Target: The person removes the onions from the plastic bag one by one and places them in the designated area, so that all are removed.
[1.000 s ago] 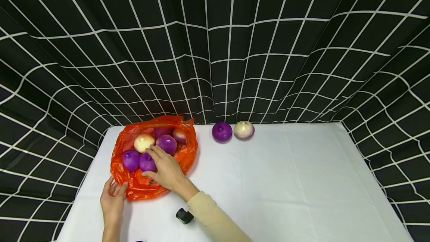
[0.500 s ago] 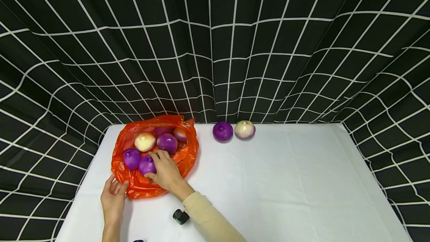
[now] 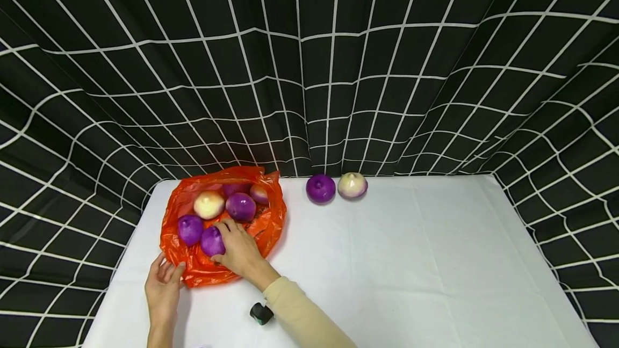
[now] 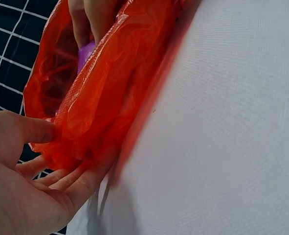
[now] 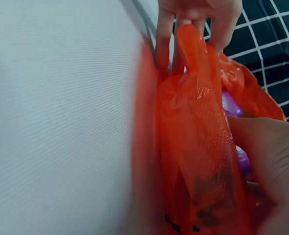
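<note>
An orange-red plastic bag (image 3: pixel 193 278) lies open at the table's left, holding several purple onions and pale ones. My left hand (image 3: pixel 162 289) holds the bag's near left rim; in the left wrist view the thumb lies on the rim and the fingers on its outer side. Inside the bag my right hand (image 3: pixel 240 248) grips a purple onion (image 3: pixel 211 241), fingers over its far right side and thumb at its near side. A second purple onion (image 3: pixel 190 229) sits left of it, with a pale onion (image 3: pixel 209 204) and a shiny purple onion (image 3: pixel 240 207) behind. The bag wall hides much of the right hand in the left wrist view.
Outside the bag, a purple onion (image 3: pixel 321 189) and a pale onion (image 3: pixel 352 185) stand side by side at the back edge of the white table (image 3: pixel 411 262). A black gridded curtain (image 3: pixel 319 63) rises behind. A small black device (image 3: pixel 261 313) is beside the right sleeve.
My right hand has moved slightly down and its fingers have closed round the near purple onion. The left hand stays at the bag's rim.
</note>
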`<state>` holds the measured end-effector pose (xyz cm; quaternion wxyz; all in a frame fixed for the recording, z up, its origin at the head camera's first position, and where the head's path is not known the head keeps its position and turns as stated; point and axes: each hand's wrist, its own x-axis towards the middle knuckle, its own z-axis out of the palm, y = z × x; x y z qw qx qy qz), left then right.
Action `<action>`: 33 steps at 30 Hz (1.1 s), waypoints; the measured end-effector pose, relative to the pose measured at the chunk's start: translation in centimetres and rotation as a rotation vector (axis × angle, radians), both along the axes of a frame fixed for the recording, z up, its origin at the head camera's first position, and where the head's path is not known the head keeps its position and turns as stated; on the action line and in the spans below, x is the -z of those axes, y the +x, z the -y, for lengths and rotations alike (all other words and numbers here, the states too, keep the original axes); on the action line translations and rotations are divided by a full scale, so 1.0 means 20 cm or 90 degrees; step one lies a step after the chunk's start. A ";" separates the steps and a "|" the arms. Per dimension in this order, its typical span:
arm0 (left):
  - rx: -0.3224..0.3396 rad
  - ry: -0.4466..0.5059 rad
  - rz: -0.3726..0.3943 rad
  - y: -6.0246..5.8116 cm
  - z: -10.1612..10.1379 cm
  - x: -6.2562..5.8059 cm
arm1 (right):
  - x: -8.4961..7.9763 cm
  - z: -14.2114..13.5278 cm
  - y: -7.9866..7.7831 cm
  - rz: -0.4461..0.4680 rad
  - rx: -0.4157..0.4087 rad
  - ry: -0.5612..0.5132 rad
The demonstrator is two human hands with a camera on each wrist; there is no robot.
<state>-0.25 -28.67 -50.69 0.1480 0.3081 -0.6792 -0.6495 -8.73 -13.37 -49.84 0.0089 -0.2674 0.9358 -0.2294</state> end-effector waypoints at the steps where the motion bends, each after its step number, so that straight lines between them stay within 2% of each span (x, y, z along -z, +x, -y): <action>1: -0.002 0.003 -0.002 0.00 0.00 0.00 | 0.00 0.00 0.00 -0.010 -0.002 0.008; 5: -0.007 0.005 -0.005 0.00 -0.01 0.00 | -0.02 -0.01 0.02 -0.055 -0.008 0.035; 11: 0.002 -0.016 0.008 -0.02 -0.02 0.01 | -0.08 -0.05 0.03 -0.084 -0.015 0.026; 19: 0.002 -0.015 0.014 -0.02 -0.01 0.01 | -0.18 -0.16 0.00 -0.071 -0.034 -0.059; 24: -0.008 -0.007 0.015 -0.02 -0.01 0.01 | -0.24 -0.24 0.02 -0.087 -0.058 -0.114; 33: -0.011 -0.022 0.027 -0.01 0.00 0.01 | -0.31 -0.35 0.03 -0.092 -0.074 -0.160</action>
